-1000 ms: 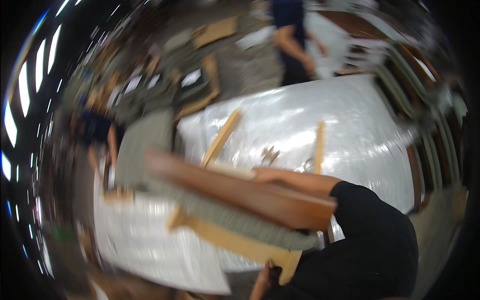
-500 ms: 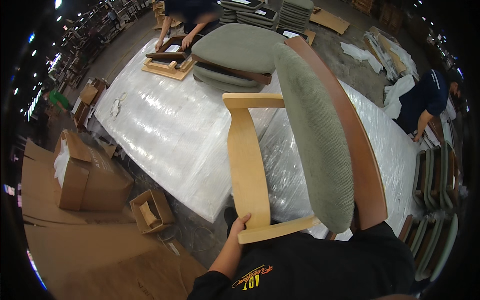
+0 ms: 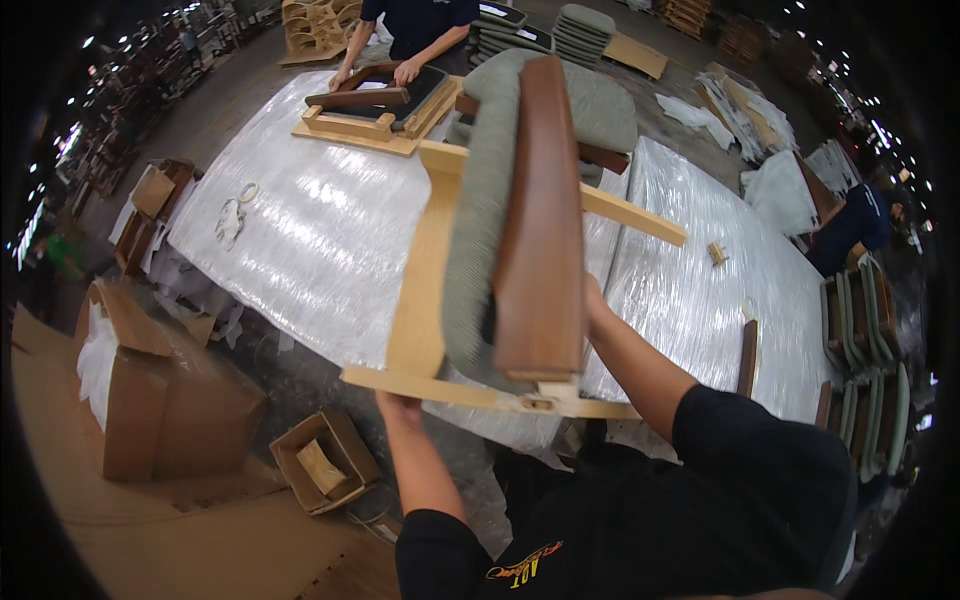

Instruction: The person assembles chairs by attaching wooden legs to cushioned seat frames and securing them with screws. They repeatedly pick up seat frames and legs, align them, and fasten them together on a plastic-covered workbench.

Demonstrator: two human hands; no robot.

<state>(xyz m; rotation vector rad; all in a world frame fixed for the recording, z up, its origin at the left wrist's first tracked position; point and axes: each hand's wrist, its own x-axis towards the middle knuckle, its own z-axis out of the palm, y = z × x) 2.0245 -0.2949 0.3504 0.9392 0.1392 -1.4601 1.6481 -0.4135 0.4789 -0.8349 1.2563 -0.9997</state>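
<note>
Spanning ten o'clock to four, the plastic-wrapped table (image 3: pixel 300 230) lies beneath one raised assembly at centre: pale wooden frame (image 3: pixel 418 310), grey-green padded panel (image 3: pixel 475 250), brown rail (image 3: pixel 543 220) along the panel's right, upper end toward twelve. Judged done: parts brought together. Possibly outstanding: fastening, which I cannot confirm. Left hand (image 3: pixel 400 404), seven o'clock: closed on the frame's lower corner, fingers hidden. Right hand (image 3: pixel 593 293), three o'clock: reaches behind the rail; grip cannot be told.
</note>
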